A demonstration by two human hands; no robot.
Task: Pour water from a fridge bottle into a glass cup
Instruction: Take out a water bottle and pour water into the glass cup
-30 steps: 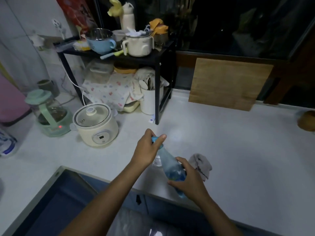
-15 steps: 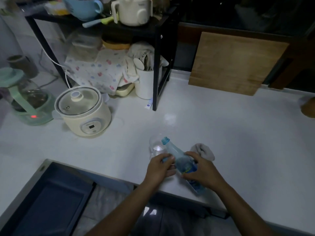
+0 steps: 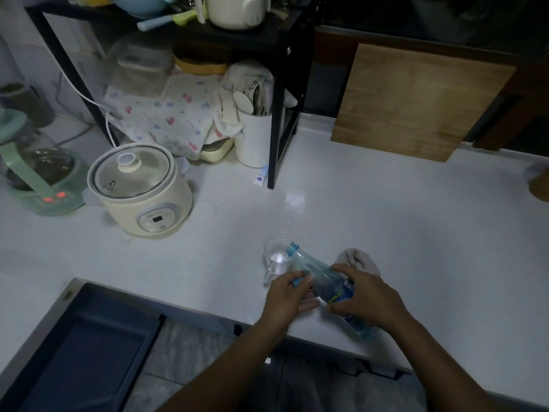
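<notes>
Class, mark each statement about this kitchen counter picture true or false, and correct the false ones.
1. The right hand holds the bottle. True.
2. The bottle stands upright. False: it is tilted, neck toward the cup.
3. The bottle's neck is open, no cap on it. True.
4. The cup sits on the black rack. False: it is on the counter.
5. The cooker has no lid. False: a glass lid covers it.

— Mounted where?
— On the head, looking forward and down across a white counter (image 3: 386,221), hands nearest the lens.
— Facing?
— Toward the far black shelf rack (image 3: 279,93) and wooden board (image 3: 416,102).
— Shared with another view?
— Only one view, wide-angle, close over the near counter edge.
</notes>
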